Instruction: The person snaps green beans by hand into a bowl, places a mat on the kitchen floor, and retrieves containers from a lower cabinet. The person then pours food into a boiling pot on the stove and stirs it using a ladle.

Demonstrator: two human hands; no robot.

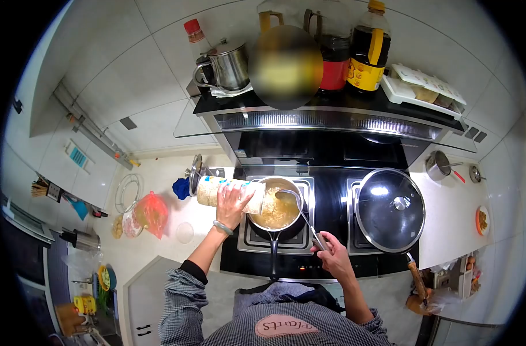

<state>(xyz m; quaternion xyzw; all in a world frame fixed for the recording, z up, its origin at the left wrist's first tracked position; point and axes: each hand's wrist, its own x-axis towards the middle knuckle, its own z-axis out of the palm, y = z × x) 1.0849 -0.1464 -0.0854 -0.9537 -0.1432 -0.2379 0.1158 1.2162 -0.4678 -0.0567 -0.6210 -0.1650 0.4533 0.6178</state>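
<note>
My left hand (233, 202) is wrapped round a clear container (208, 191) of pale flakes, tipped on its side with its mouth over the left rim of a saucepan (274, 232). Pale liquid with lumps of flakes (272, 210) fills part of the pan, which sits on the left burner with its black handle toward me. In my right hand (332, 254) is the handle of a metal ladle (309, 222). The ladle's bowl rests at the liquid's surface, on the right side of the pan.
A lidded wok (391, 210) covers the right burner, its wooden handle (417, 279) pointing toward me. Left on the counter are a red plastic bag (152, 214), a blue cloth (181, 188) and a standing lid (196, 168). Bottles and a steel jug (228, 64) stand on the range hood.
</note>
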